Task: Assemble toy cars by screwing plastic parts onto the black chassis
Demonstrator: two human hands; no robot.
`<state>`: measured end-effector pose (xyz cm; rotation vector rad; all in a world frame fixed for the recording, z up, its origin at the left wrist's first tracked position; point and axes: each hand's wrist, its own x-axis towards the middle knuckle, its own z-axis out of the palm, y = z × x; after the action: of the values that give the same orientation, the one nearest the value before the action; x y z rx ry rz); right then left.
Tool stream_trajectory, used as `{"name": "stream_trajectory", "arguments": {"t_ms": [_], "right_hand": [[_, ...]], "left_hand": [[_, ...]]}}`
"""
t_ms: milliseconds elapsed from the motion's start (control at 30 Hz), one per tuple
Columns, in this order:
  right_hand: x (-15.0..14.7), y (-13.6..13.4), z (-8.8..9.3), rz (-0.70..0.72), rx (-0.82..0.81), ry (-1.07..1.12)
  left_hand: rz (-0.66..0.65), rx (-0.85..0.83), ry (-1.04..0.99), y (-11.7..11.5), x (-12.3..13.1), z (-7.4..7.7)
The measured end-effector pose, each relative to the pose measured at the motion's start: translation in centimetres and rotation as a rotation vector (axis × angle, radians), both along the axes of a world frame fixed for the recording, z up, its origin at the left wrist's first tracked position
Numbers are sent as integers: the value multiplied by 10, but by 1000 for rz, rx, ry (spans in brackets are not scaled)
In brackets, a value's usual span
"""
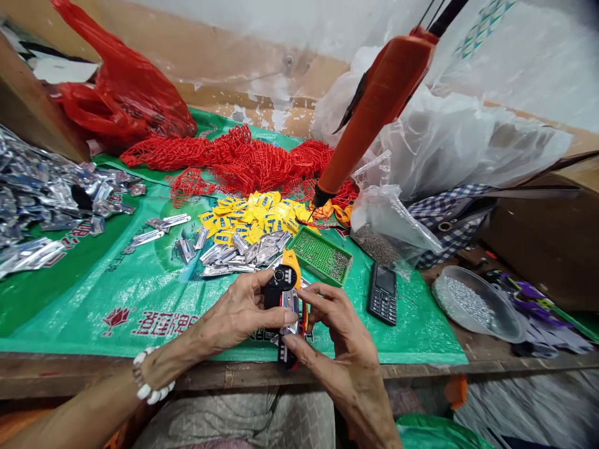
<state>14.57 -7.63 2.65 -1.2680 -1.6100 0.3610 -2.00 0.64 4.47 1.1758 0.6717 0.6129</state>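
Observation:
Between my two hands, near the table's front edge, is a small black and yellow plastic assembly (282, 277) with a silver piece along its middle. My left hand (243, 308) grips its left side, thumb lying across the silver piece. My right hand (334, 330) pinches the right side and lower part, where a red and yellow edge shows. What exactly the assembly is I cannot tell. Just beyond it lie silver metal-looking parts (262, 249) and a heap of yellow printed pieces (255, 215). A green tray (322, 274) of small screws stands just behind my right hand.
An orange electric screwdriver (374, 118) hangs over the tray. Red plastic frames (253, 156) lie behind. A big silver pile (37, 193) is at left. On the right are a keypad phone (384, 293), a bag of screws (377, 240) and a bowl (472, 305) of small metal pieces.

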Motion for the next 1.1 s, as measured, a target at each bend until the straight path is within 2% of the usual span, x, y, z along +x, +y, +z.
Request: {"name": "stream_trajectory", "arguments": {"t_ms": [167,333,400,533,600,700,767,867,967,1100], "right_hand": [[-10,3,-9,-76,82,-9],[-22,3,-10,-135,129,-46],[-20,3,-7,-117,125,-52],[-1,10,6,-177,162,-205],[8,18,10,-118,145,-319],[15,32,10,110,43,-332],[17,38,6,167,-28,-278],[17,40,-1,139,-53,-221],[16,38,-6,120,-80,-162],[14,34,-12,98,-115,-50]], "left_hand": [[-4,50,92,0,-2,-1],[38,68,148,7,-3,-1],[-7,33,170,16,-5,4],[-205,-73,209,41,-7,14],[-336,-69,221,55,-5,15],[-490,-15,262,73,2,12],[-509,-9,282,81,5,8],[-481,-17,289,85,0,5],[-422,118,320,78,-14,8],[-319,513,417,57,-30,9]]}}
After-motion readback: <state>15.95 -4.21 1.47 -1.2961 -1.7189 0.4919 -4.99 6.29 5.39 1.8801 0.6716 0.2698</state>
